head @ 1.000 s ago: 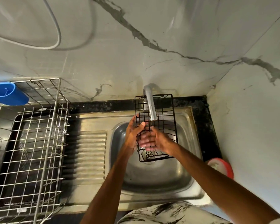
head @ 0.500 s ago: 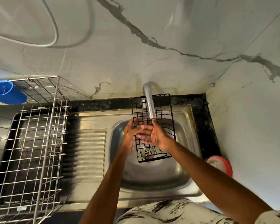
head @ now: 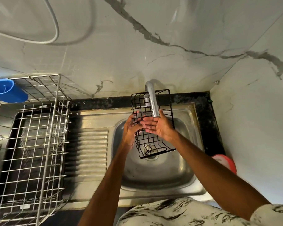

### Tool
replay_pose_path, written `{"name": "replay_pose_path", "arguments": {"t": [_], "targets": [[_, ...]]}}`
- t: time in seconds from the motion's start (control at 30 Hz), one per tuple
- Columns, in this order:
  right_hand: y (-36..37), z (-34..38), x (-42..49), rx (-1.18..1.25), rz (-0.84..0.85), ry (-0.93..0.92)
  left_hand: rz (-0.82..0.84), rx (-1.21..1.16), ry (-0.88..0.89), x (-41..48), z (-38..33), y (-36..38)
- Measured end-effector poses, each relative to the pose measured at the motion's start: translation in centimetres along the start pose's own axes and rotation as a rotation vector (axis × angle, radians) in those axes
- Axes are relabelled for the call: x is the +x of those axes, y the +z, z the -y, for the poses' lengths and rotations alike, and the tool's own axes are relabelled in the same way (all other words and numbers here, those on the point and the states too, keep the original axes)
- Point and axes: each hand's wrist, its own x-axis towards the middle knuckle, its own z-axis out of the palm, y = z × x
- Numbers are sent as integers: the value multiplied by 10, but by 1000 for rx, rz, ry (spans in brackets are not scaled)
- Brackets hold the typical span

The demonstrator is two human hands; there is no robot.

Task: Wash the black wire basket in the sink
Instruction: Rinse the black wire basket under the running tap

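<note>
The black wire basket is held tilted over the steel sink, its far end under the chrome tap. My left hand grips the basket's left rim, fingers curled round the wires. My right hand lies flat with straight fingers against the basket's inner mesh, just below the tap's spout. The basket's lower end hangs above the drain.
A large silver wire dish rack stands on the left, next to the ribbed drainboard. A blue plastic holder hangs on its far corner. A red-rimmed object sits right of the sink. Marble walls close in behind and right.
My right hand has slid up the mesh towards the tap's spout. The basket stays in my left hand's grip in about the same place.
</note>
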Motion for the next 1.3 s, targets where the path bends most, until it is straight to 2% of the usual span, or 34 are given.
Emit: {"name": "replay_pose_path", "arguments": {"t": [0.1, 0.2, 0.33, 0.47, 0.57, 0.63, 0.7, 0.77, 0.87, 0.9, 1.07, 1.17, 1.3], "targets": [[4, -28, -3, 84, 176, 144, -11, -4, -8, 4, 2, -6], [-2, -43, -3, -30, 209, 257, 13, 34, 3, 8, 7, -13], [-5, -31, -5, -427, -42, 208, 5, 96, 47, 7, 5, -11], [7, -15, -4, -626, -312, -129, -59, 31, 52, 4, 4, -7], [10, 2, 2, -334, -331, -206, -87, 38, 49, 1, 7, -7], [11, 10, 3, -98, -261, -203, -72, 59, 68, -2, 13, -9], [12, 11, 1, 23, -178, -174, -49, 100, 69, -5, 19, -9], [7, 10, -1, -134, -169, -140, -43, 152, 71, -6, 22, -10], [-4, 4, -3, -696, -130, -46, -51, 185, 52, -3, 26, -12], [-5, 0, -2, -808, -109, 15, -45, 191, 50, -2, 27, -12], [0, -23, 3, -1016, -55, 341, 18, 231, 61, -2, 27, -2], [-3, -20, 2, -1105, -15, 378, -8, 211, 44, -3, 25, 3], [-3, -20, 1, -1284, 128, 370, -66, 127, 0, -6, 21, 0]]}}
